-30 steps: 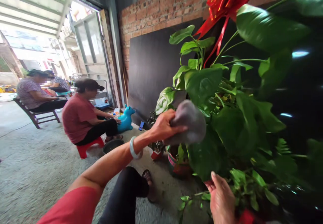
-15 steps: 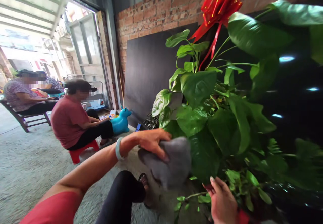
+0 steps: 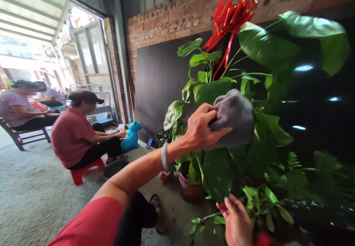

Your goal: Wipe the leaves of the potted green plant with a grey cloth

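My left hand (image 3: 201, 127), with a pale bangle (image 3: 164, 157) at its wrist, is closed on a bunched grey cloth (image 3: 235, 116). The cloth lies against the upper part of a big-leaved green potted plant and covers some of its leaves. Lower down, my right hand (image 3: 237, 218) pinches the tip of a large dark green leaf (image 3: 219, 174) between thumb and fingers. A red ribbon bow (image 3: 231, 18) sits at the top of the plant. Its pot (image 3: 191, 192) shows partly below the foliage.
To the left a person in a red shirt (image 3: 74, 135) sits on a red stool (image 3: 80, 170), near a blue animal-shaped toy (image 3: 131, 135) and a dark basin (image 3: 115, 167). Others sit farther back. Dark panels (image 3: 158, 87) lean against the brick wall (image 3: 166, 24). Small leafy plants (image 3: 271, 201) grow at lower right.
My left hand has moved up and right with the cloth, from beside the lower leaves onto the upper ones. My right hand stays low at the leaf tip. The view has shifted slightly.
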The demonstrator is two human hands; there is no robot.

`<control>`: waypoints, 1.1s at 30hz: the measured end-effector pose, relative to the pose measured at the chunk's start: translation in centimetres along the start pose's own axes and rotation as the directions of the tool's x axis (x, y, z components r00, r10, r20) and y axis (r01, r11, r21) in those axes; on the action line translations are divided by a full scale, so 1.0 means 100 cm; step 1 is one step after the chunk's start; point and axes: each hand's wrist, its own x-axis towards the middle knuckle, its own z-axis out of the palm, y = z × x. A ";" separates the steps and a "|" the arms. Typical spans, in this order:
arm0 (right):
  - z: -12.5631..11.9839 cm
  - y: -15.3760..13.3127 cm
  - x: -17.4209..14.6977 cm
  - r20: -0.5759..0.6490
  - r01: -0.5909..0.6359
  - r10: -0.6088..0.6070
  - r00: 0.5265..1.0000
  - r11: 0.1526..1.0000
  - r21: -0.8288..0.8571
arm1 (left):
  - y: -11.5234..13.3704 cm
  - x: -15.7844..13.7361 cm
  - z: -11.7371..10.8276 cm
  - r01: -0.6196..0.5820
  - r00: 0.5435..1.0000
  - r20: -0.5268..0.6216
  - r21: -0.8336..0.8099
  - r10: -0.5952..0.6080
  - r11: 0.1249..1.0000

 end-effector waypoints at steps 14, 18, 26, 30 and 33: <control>-0.024 0.030 -0.004 0.093 0.041 -0.023 0.995 0.980 -0.193 | -0.005 -0.081 0.038 -0.125 0.395 0.918 0.097 -0.040 0.987; -0.066 0.030 -0.002 0.045 0.100 -0.089 0.995 0.903 -0.419 | -0.021 -0.065 -0.004 0.011 0.645 0.760 0.097 -0.081 0.995; -0.159 0.059 0.011 0.289 0.254 -0.043 0.956 -0.368 -0.895 | -0.030 -0.093 0.050 0.021 0.559 0.799 0.253 -0.221 0.967; -0.169 0.060 0.012 0.274 0.252 0.029 0.961 -0.493 -0.833 | 0.021 -0.081 0.058 -0.072 0.625 0.778 -0.023 0.063 0.997; -0.177 0.057 0.018 0.244 0.220 0.009 0.970 -0.462 -0.859 | 0.058 -0.033 0.082 -0.223 0.812 0.539 -0.070 0.225 0.972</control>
